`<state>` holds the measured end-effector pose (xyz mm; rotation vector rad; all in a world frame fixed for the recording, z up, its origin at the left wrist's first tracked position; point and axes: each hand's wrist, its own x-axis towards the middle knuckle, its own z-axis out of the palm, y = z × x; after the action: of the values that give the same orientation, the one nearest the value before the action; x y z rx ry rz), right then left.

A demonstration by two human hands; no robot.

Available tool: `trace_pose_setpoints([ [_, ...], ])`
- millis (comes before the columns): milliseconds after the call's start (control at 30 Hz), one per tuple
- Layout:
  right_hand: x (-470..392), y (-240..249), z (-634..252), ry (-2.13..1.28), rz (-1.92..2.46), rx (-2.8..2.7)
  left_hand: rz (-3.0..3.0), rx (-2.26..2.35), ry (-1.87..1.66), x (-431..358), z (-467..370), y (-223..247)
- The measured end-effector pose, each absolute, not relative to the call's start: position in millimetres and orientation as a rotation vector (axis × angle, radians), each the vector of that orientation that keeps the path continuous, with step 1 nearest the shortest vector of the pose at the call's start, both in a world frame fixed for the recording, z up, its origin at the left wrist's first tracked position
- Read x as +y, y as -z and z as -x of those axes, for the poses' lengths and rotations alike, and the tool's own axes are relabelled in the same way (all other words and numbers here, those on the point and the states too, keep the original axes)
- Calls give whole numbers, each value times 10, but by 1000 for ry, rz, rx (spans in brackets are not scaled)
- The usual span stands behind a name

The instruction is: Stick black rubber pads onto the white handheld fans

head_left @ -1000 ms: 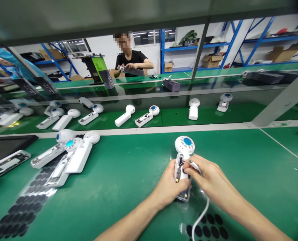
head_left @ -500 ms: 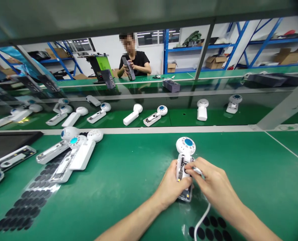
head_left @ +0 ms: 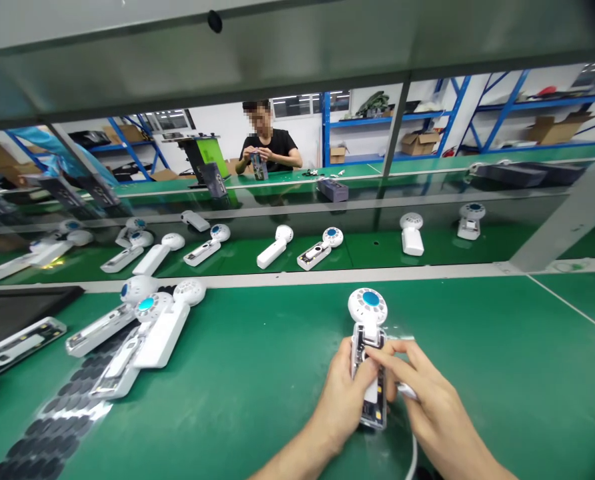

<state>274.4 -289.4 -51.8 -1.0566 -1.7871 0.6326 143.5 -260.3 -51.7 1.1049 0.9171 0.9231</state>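
My left hand [head_left: 340,400] is wrapped around a white handheld device [head_left: 367,308], with its thumb on the front. The device has a round vented head with a blue centre and a clear-faced body showing a circuit board. My right hand [head_left: 422,393] is at the body's right side, its index fingertip touching the front near my left thumb. The end of a white cable [head_left: 407,391] is tucked in the bent fingers of my right hand, and the cable hangs down below it. What the other right fingertips touch is partly hidden.
Several similar devices [head_left: 165,327] lie to the left on a sheet of black round stickers [head_left: 42,427], near a black tray [head_left: 27,303]. More devices [head_left: 272,250] lie along the green strip beyond the white rail [head_left: 297,275]. A person [head_left: 270,143] sits opposite, holding a box.
The view has tilted up, so the bench appears lower. My right index finger has shifted over the device's front, and the cable end sits lower in that hand. The person opposite has set the box upright.
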Motion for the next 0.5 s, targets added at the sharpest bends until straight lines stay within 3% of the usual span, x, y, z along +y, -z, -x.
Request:
trace_pose_setpoints([
  [100,-2907,452,-2697,-706,1095,-1734,-1113,1003,-950,-2574,-1431,488],
  [300,-2990,138,-2781,-973,1640,-1601,-850,1053,-869,-2539,-1380,359],
  [500,-2957,64,-2836,-1083,1478,-1650,-732,897,-776,-2598,-1366,255],
])
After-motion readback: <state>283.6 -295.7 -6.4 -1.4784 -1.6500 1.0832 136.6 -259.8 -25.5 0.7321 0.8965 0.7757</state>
